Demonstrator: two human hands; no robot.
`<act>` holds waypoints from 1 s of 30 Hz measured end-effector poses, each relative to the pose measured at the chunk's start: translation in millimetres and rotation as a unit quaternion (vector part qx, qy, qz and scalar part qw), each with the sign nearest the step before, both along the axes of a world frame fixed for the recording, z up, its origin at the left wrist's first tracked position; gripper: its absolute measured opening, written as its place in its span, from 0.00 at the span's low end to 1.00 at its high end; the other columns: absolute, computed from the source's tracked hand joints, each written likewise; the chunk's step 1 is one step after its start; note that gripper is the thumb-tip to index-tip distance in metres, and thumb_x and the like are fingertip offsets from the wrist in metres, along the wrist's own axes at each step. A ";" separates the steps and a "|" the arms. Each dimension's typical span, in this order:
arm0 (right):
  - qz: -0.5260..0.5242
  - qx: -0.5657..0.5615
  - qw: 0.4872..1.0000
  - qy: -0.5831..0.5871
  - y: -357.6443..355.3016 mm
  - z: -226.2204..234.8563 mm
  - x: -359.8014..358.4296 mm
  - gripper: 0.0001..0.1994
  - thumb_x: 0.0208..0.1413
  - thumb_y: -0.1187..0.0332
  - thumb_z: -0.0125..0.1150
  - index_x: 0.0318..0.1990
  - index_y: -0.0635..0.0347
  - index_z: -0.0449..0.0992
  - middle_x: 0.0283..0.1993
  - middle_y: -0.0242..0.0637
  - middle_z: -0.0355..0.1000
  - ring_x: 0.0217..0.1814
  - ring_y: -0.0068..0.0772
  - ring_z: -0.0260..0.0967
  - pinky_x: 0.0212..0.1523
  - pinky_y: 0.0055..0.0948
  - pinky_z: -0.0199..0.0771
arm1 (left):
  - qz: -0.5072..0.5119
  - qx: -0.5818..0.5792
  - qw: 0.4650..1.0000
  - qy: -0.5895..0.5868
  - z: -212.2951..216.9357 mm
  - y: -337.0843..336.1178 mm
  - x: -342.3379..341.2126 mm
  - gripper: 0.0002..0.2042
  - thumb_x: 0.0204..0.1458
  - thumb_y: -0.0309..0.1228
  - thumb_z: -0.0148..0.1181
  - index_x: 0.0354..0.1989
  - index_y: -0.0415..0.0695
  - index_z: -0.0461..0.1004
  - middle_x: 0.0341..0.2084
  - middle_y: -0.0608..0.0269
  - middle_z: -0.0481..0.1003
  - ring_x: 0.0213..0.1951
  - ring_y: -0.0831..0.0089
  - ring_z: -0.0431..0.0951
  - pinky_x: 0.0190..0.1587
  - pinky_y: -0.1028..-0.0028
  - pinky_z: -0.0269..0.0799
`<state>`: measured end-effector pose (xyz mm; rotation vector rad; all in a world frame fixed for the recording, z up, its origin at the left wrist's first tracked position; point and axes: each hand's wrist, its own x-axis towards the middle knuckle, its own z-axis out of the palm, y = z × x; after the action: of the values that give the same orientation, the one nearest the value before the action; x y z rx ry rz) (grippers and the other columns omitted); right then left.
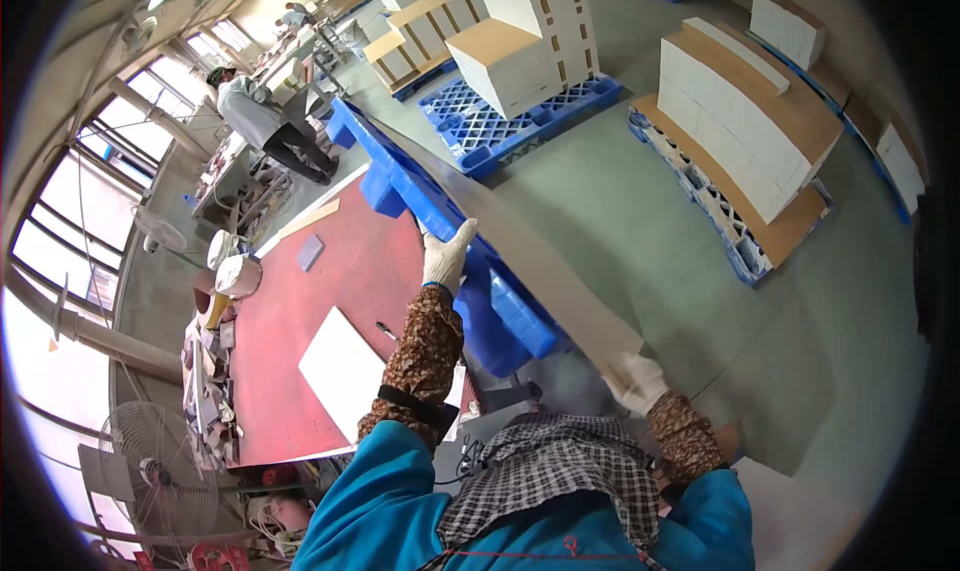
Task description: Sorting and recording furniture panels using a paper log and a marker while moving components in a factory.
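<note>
A blue plastic pallet (515, 311) is tipped up on its side along the right edge of a red-topped worktable (345, 241). Against its right face lies a thin brownish-grey sheet, seemingly cardboard (560, 281). My left hand (447, 254), in a white glove, is closed over the pallet's upper edge at mid-length. At the near end, my gloved right hand (637, 383) grips the sheet's corner; its fingers are somewhat blurred. On the table are a white panel (345, 366), a dark pen (387, 330) and a small grey block (311, 253).
Blue pallets (480, 156) bearing white-sided stacks (740, 121) stand on the grey-green floor ahead and to the right. Tubs (238, 276) and scraps line the table's left side. A large fan (160, 471) stands at lower left. Another person (260, 116) works beyond the table.
</note>
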<state>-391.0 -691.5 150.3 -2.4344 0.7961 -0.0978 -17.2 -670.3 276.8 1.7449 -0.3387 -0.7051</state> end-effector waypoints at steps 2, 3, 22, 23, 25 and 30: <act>0.033 -0.019 0.998 0.047 0.3 -2.6 1.3 0.24 0.49 0.62 0.65 0.56 0.56 0.72 0.42 0.44 0.75 0.42 0.51 0.76 0.40 0.45 0.78 | -0.010 0.003 0.997 -0.078 -9.1 -10.6 3.5 0.47 0.45 0.40 0.75 0.67 0.37 0.49 0.52 0.52 0.71 0.50 0.62 0.74 0.53 0.65 0.71; 0.035 -0.026 0.998 0.048 -0.2 -2.4 5.3 0.26 0.48 0.63 0.66 0.57 0.56 0.70 0.41 0.45 0.75 0.43 0.51 0.76 0.40 0.44 0.78 | 0.019 0.017 0.993 -0.117 -31.5 -11.2 21.4 0.49 0.39 0.48 0.77 0.61 0.32 0.51 0.54 0.43 0.68 0.54 0.57 0.72 0.59 0.54 0.67; 0.068 -0.056 0.994 0.071 -4.1 -21.6 6.7 0.18 0.45 0.64 0.66 0.44 0.60 0.74 0.40 0.43 0.73 0.46 0.44 0.74 0.42 0.41 0.78 | 0.088 0.028 0.984 -0.155 -56.6 -28.6 25.3 0.39 0.37 0.25 0.70 0.58 0.36 0.53 0.42 0.50 0.73 0.43 0.61 0.77 0.47 0.63 0.75; 0.083 -0.056 0.992 0.071 -5.6 -28.1 6.2 0.18 0.47 0.64 0.63 0.46 0.58 0.73 0.37 0.45 0.73 0.43 0.47 0.74 0.40 0.44 0.77 | 0.086 0.048 0.984 -0.149 -54.3 -27.9 21.8 0.39 0.38 0.25 0.70 0.58 0.36 0.53 0.42 0.50 0.73 0.43 0.61 0.77 0.47 0.63 0.75; 0.080 -0.050 0.993 0.077 -9.1 -27.9 15.1 0.19 0.44 0.63 0.67 0.44 0.60 0.74 0.40 0.43 0.73 0.46 0.44 0.74 0.43 0.40 0.78 | 0.067 0.009 0.993 -0.098 -30.2 -30.3 -2.0 0.38 0.40 0.27 0.70 0.59 0.36 0.53 0.42 0.50 0.73 0.43 0.61 0.77 0.47 0.63 0.75; 0.069 -0.057 0.996 0.011 -18.2 -10.8 50.8 0.17 0.47 0.62 0.64 0.43 0.59 0.73 0.39 0.45 0.72 0.45 0.49 0.73 0.43 0.43 0.76 | 0.084 -0.040 0.992 -0.085 -34.3 -25.1 2.8 0.38 0.41 0.28 0.71 0.59 0.37 0.53 0.43 0.50 0.73 0.42 0.62 0.77 0.45 0.63 0.76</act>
<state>-340.2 -709.7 139.6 -2.5959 0.6452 -0.0641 -14.3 -695.5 242.5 1.7378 -0.3262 -0.4183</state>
